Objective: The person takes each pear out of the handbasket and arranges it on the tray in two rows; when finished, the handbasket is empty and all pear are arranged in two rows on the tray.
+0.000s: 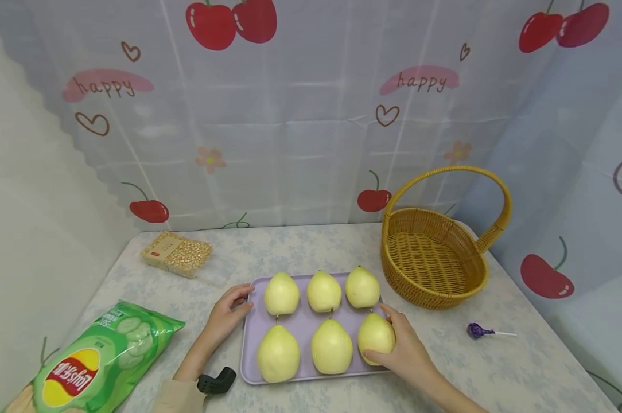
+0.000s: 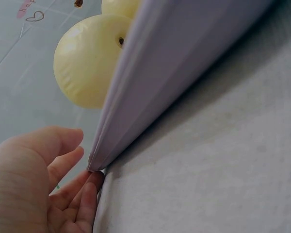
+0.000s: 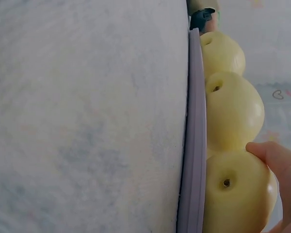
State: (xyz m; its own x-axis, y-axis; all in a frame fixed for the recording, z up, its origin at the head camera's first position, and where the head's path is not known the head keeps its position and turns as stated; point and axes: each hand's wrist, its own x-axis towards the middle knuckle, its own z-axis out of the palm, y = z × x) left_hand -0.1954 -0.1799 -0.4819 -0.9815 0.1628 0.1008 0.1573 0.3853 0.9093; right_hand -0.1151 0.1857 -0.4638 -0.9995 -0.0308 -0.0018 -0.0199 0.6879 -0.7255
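Note:
A lilac tray [image 1: 303,321] lies on the table with several pale yellow pears in two rows of three. My right hand [image 1: 406,353] grips the front right pear [image 1: 376,338], thumb on its near left side and fingers around its far right side. In the right wrist view the thumb lies over that pear [image 3: 240,194], beside the middle pear [image 3: 235,111]. My left hand [image 1: 229,315] is at the tray's far left corner. Seen from the left wrist, its fingertips touch the tray's corner, and the thumb stands apart from the rim.
A yellow wicker basket [image 1: 430,295] with a tall handle stands at the back right. Before it lies a purple-wrapped lollipop [image 1: 478,331]. Left of the tray are a green chip bag [image 1: 120,350] and a pack of yellow grains [image 1: 179,254]. Patterned curtains [image 1: 300,143] hang behind the table.

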